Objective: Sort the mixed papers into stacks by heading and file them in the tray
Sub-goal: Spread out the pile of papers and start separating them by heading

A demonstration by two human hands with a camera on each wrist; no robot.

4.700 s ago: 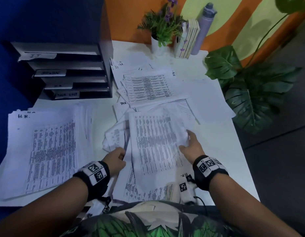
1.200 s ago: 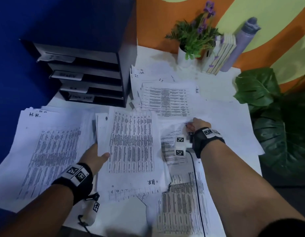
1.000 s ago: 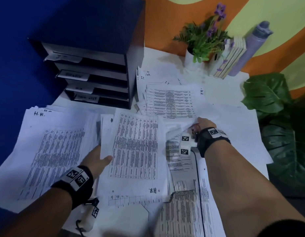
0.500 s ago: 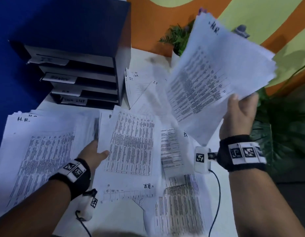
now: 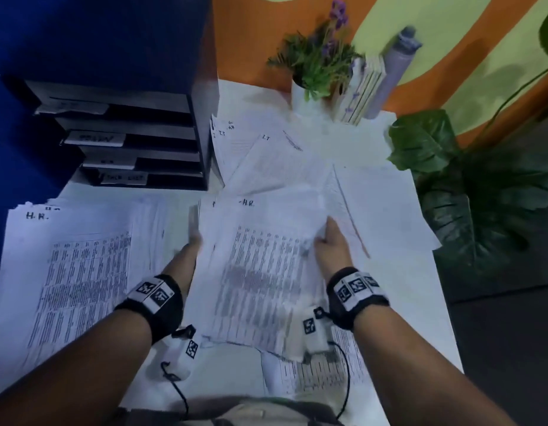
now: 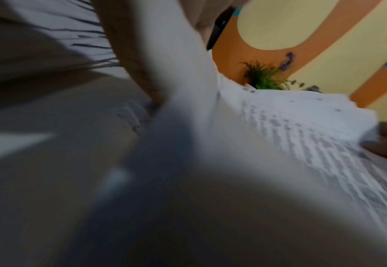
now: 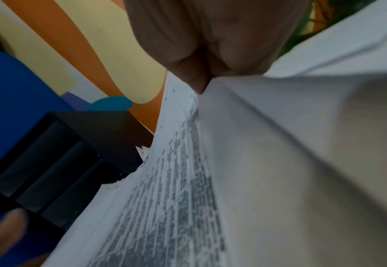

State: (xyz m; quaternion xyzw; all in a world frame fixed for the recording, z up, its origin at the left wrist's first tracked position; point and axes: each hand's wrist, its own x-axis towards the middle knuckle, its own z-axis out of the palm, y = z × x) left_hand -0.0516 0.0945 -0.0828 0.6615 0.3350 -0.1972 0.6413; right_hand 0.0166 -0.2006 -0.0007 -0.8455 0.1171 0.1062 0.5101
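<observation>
Black tray [image 5: 137, 124] stands behind-left of the H.R. sheaf [image 5: 260, 272]; plant pot [image 5: 300, 90], books [image 5: 361, 93], bottle [image 5: 392, 72] far right of tray. H.R. pile [image 5: 75, 272] lies below tray, loose I.T. sheets [image 5: 266, 155] just right of it. Right-wrist view alone shows thumb pinching sheaf edge. Left hand [image 5: 186, 256] grips sheaf's left side, right hand [image 5: 332, 244] its right.

Dim room, bluish cast, soft shadows. Both wrist views are badly smeared and out of focus; the head view bends at its edges.
</observation>
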